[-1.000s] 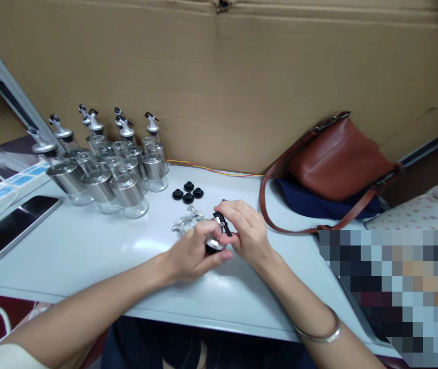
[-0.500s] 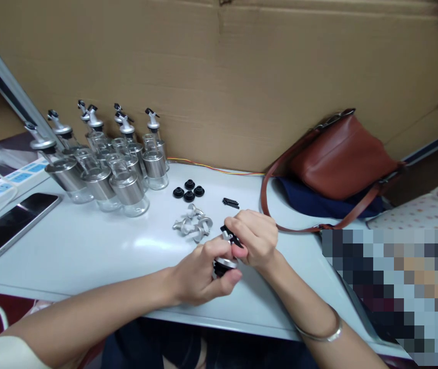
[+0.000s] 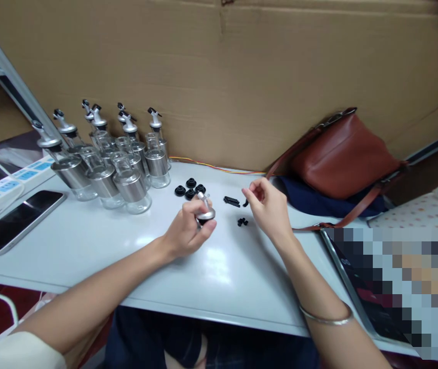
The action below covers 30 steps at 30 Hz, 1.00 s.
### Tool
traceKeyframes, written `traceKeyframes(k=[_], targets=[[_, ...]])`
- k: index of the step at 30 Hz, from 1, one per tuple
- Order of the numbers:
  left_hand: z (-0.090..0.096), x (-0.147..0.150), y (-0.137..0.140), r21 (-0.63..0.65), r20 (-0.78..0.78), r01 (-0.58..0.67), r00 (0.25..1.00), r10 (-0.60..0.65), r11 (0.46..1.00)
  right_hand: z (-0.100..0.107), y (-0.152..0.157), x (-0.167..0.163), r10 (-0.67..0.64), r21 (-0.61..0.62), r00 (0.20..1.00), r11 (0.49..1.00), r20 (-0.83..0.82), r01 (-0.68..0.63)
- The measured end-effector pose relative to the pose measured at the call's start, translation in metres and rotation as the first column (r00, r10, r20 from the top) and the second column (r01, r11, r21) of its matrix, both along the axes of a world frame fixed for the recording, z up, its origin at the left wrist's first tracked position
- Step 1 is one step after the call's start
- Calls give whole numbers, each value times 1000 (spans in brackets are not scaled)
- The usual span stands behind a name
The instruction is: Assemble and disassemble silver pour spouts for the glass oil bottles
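My left hand (image 3: pixel 188 230) is closed round a silver pourer spout (image 3: pixel 206 212) with a black underside, its nozzle pointing up and left. To the right, the fingers of my right hand (image 3: pixel 268 207) pinch a small black lever (image 3: pixel 246 202), apart from the spout. Slim black levers (image 3: pixel 231 201) lie on the table just left of that hand. Small black caps (image 3: pixel 242 222) sit below them. Several round black stoppers (image 3: pixel 190 183) are grouped behind my left hand, partly covered by the spout. The loose silver spouts are hidden by my left hand.
Glass bottles with steel sleeves (image 3: pixel 130 187) crowd the back left, several topped with pourers. A phone (image 3: pixel 19 223) and a power strip (image 3: pixel 1 189) lie at the left. A brown bag (image 3: pixel 337 159) and a tablet (image 3: pixel 351 271) occupy the right. Cardboard (image 3: pixel 219 92) stands behind.
My hands have separated: the left went left and up with the spout, the right went up and right with the black lever. The small black caps have come into view.
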<state>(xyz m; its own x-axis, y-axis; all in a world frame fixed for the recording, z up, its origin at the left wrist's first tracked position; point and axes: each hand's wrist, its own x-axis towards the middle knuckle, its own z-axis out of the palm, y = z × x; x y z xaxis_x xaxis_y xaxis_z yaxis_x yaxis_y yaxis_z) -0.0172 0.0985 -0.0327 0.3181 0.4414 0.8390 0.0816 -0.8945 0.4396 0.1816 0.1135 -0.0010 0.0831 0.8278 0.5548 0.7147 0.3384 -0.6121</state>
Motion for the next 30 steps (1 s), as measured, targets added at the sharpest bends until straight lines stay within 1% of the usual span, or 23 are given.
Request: traceKeyframes(k=[2,3,5,8,11,15,18,24,27,30], targets=[[-2,-3,5,-23,1,-37,999,37,999,-7,8,7,8,-77,999,997,45,-4],[-3,-4,7,-29,0,-49,999,49,998,-11,11,10,11,-97,998,995,55,-6],[-5,-5,9,-32,-9,-69,998,69,997,-15,15,17,10,-116,998,993,68,-2],[-5,-7,11,-39,-45,-90,995,88,995,-15,18,28,13,-128,994,992,107,1],[-5,-9,13,-47,-81,-114,991,110,992,-14,20,38,112,-168,975,983,190,-80],[-3,-11,15,-70,-98,-125,988,118,990,-17,20,42,300,-274,911,936,283,-223],[-2,-12,16,-81,-100,-137,987,129,987,-23,20,40,355,-317,883,913,307,-256],[1,-12,14,-33,-137,-171,977,165,985,-29,19,31,308,-325,883,926,354,-192],[3,-11,11,16,-148,-166,975,166,986,-31,21,27,263,-307,889,940,374,-149],[5,-10,10,44,-165,-162,972,167,986,-33,25,24,243,-286,888,949,391,-134]])
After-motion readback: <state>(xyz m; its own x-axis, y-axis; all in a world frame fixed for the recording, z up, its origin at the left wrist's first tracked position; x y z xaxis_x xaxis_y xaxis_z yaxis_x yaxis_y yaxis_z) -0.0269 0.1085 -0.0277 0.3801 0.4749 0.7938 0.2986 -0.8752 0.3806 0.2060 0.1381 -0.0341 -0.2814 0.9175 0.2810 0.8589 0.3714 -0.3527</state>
